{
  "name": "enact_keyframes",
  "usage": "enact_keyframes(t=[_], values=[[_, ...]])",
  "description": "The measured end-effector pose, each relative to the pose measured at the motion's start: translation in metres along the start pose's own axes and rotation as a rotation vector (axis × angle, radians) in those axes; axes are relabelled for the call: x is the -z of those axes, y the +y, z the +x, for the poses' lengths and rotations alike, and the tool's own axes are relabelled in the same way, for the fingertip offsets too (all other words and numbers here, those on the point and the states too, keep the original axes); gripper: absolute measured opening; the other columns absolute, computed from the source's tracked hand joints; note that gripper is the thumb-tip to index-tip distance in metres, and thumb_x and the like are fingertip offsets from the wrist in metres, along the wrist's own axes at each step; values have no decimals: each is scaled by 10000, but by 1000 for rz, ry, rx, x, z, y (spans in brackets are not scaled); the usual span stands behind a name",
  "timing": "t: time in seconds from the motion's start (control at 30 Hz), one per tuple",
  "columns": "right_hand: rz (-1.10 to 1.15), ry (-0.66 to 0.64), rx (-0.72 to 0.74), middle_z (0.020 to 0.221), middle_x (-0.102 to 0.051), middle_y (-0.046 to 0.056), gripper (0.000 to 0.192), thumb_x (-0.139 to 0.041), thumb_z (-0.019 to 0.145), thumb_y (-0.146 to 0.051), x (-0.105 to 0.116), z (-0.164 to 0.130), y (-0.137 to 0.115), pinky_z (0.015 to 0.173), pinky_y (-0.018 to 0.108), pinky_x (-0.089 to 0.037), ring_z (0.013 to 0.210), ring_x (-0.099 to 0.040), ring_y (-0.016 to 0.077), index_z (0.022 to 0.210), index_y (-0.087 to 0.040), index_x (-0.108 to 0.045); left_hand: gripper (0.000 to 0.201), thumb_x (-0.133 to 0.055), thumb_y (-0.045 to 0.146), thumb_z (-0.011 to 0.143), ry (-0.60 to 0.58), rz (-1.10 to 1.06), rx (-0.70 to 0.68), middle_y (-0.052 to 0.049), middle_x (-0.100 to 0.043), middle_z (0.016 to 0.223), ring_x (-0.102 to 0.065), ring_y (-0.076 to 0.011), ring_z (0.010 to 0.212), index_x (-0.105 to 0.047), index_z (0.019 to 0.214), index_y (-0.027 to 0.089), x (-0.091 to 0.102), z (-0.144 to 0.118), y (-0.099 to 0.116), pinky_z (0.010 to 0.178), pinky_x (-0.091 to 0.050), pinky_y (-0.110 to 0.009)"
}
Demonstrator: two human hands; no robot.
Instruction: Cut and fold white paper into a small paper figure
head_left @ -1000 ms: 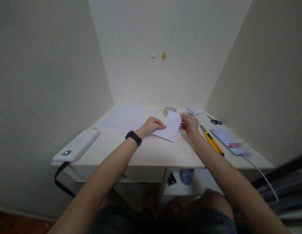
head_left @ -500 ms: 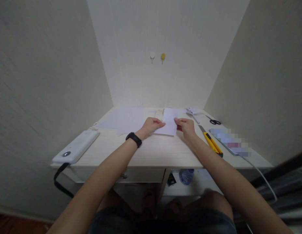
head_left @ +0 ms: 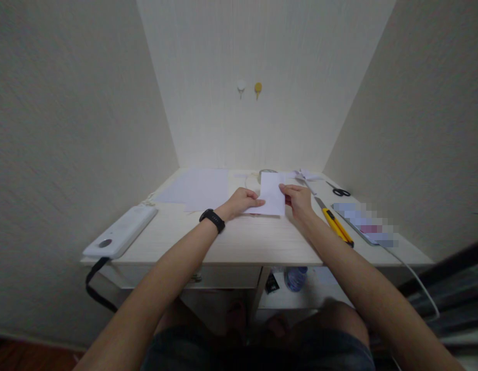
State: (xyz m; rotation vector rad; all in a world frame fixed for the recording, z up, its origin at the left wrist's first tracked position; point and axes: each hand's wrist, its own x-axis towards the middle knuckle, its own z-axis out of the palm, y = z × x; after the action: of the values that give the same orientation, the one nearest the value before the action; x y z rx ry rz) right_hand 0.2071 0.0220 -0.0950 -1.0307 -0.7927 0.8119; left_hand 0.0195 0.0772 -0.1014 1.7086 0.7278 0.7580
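Observation:
Between my hands, above the desk, is a folded sheet of white paper [head_left: 272, 195], tilted up toward me. My left hand [head_left: 242, 202], with a black watch [head_left: 212, 220] on its wrist, grips the paper's lower left part, thumb on top. At the paper's right edge my right hand [head_left: 296, 198] pinches it between thumb and fingers. Flat white sheets [head_left: 206, 188] lie on the desk to the left of the paper. Behind it, partly covered, is a roll of tape [head_left: 267, 171]. The fingertips beneath the paper are hidden.
On the right of the desk [head_left: 231, 247] lie a yellow box cutter [head_left: 335, 224], black scissors [head_left: 340, 192], a phone [head_left: 357, 221] with a cable and a paper pinwheel-like piece [head_left: 304, 176]. A white device [head_left: 123, 232] lies left. A bottle [head_left: 295, 278] sits on the shelf below.
The paper has shifted slightly right and stands a little squarer to me. My right hand has slid a bit up along its edge. The tape roll behind shows more.

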Motion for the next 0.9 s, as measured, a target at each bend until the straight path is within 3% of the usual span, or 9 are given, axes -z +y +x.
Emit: enact_keyframes(t=[0.23, 0.37, 0.53, 0.7, 0.9], values=[[28, 0, -11, 589, -683, 17, 153, -792, 501, -223, 8, 10, -3, 502, 271, -515, 525, -607, 149, 593, -176, -680, 288, -840, 345, 580, -38, 29, 60, 17, -563, 538, -453, -81, 477, -636, 581, 141, 3, -4, 8, 482, -294, -236], [-12, 60, -6, 557, -658, 7, 188, -811, 558, -267, 9, 12, -1, 496, 266, -515, 501, -598, 139, 580, -177, -646, 254, -822, 304, 593, -66, -33, 102, -4, -580, 537, -491, -100, 478, -627, 571, 142, 1, -6, 11, 491, -334, -248], [-81, -79, -62, 574, -668, 28, 284, -858, 538, -332, 9, 7, 2, 468, 261, -496, 490, -593, 138, 555, -173, -623, 249, -823, 284, 590, 25, -95, 65, -8, -585, 554, -522, -113, 508, -619, 572, 141, 0, -7, 11, 517, -358, -257], [-36, -120, -126, 588, -680, 26, 211, -825, 528, -237, 11, 11, 5, 455, 229, -475, 493, -584, 120, 596, -170, -636, 273, -828, 308, 583, 1, -19, 36, 18, -544, 535, -447, -82, 496, -614, 555, 140, 3, -6, 11, 508, -295, -243], [71, 33, -131, 639, -703, 17, 141, -747, 615, -168, 20, 25, 0, 556, 259, -570, 543, -642, 136, 662, -187, -616, 287, -839, 328, 557, -59, 28, 94, 19, -539, 532, -426, -82, 473, -617, 565, 146, 1, -7, 10, 487, -260, -248]])
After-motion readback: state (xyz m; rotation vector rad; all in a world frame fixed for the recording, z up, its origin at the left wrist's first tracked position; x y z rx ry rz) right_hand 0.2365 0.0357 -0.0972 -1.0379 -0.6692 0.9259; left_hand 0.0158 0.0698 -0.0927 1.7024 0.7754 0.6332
